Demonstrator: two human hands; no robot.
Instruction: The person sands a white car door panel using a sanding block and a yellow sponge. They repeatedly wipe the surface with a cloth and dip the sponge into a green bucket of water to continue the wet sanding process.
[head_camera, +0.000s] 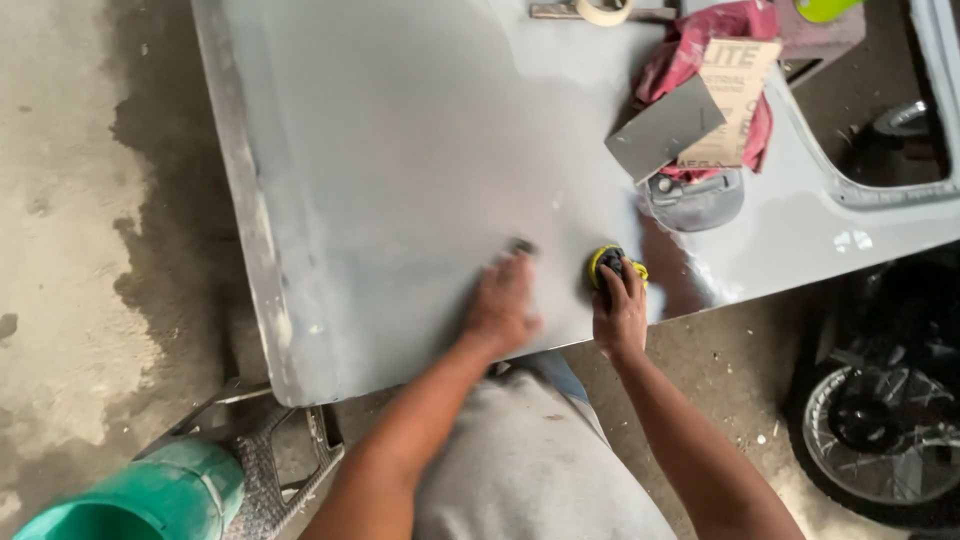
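A large grey primed car door panel (400, 150) lies flat on a stand in front of me. My left hand (502, 303) presses down on the panel near its front edge, blurred with motion, with a dark piece of sanding paper (521, 246) showing at the fingertips. My right hand (620, 305) rests on the panel just to the right, closed around a yellow and black sponge (606, 263).
Sandpaper sheets (665, 128) and a red rag (700, 50) lie on the panel's far right, by a door handle recess (695, 200). A tape roll (605, 10) is at the back. A green bucket (150, 495) stands lower left, a motorcycle wheel (880, 430) right.
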